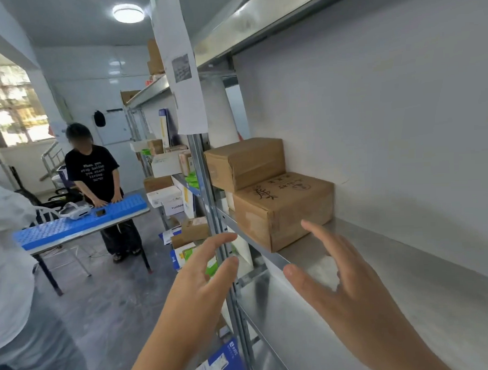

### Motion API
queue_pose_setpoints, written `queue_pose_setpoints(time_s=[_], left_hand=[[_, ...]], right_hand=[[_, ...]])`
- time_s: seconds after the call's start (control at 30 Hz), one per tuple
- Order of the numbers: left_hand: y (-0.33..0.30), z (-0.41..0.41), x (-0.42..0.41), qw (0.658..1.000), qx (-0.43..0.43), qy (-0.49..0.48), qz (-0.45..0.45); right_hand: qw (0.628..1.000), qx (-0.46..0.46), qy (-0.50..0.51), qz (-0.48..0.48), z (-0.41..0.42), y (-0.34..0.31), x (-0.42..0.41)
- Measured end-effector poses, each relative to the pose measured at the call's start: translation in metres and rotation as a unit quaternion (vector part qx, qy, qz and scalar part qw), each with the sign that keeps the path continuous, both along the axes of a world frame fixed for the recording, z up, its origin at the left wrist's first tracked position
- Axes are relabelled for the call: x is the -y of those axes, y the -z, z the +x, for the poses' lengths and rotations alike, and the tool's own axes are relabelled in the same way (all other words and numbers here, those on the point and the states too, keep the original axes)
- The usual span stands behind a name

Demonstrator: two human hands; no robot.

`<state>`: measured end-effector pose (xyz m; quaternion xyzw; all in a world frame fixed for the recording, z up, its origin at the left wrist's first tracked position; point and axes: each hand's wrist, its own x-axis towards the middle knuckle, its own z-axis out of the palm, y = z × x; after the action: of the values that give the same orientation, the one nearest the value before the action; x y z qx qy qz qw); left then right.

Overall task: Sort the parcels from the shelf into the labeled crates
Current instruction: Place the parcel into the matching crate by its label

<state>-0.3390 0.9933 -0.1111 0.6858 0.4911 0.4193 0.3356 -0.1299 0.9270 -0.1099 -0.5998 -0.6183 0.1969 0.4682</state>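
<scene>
**Both hands reaching for the shelf boxes**

Both hands are empty, fingers spread: the left hand [204,273] hangs in front of the upright post [209,192], the right hand [345,286] over the shelf [380,262], just short of the lower box [283,211]. Neither grip has closed on anything yet.

The upper box [244,162] sits stacked half on the lower one, towards the post. Pulling the lower box first would likely tip the upper one off. The post stands between the left hand and the boxes, so that hand must come round it or knock against it.

No crates are in view from here. Behind, a person [97,174] stands at a counter [79,222] topped in blue, and more parcels crowd the far shelves.
</scene>
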Motion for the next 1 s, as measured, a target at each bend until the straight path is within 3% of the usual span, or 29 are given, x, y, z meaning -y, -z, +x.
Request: queue_pose_setpoints(time_s=[0.33, 0.5, 0.77, 1.0], left_hand=[[-0.010, 0.019, -0.133, 0.998, 0.066, 0.021, 0.012], [-0.003, 0.027, -0.165, 0.993, 0.121, 0.014, -0.004], [-0.006, 0.035, -0.160, 0.990, 0.120, 0.041, -0.057], [-0.018, 0.030, -0.110, 0.978, 0.087, 0.136, -0.132]], right_hand=[[0.987, -0.038, 0.151, -0.033, -0.016, -0.009, -0.084], [0.967, -0.118, 0.225, -0.033, -0.028, -0.011, -0.114], [0.931, -0.181, 0.317, -0.022, -0.046, -0.010, -0.120], [0.922, -0.177, 0.342, -0.026, -0.042, -0.028, -0.047]])
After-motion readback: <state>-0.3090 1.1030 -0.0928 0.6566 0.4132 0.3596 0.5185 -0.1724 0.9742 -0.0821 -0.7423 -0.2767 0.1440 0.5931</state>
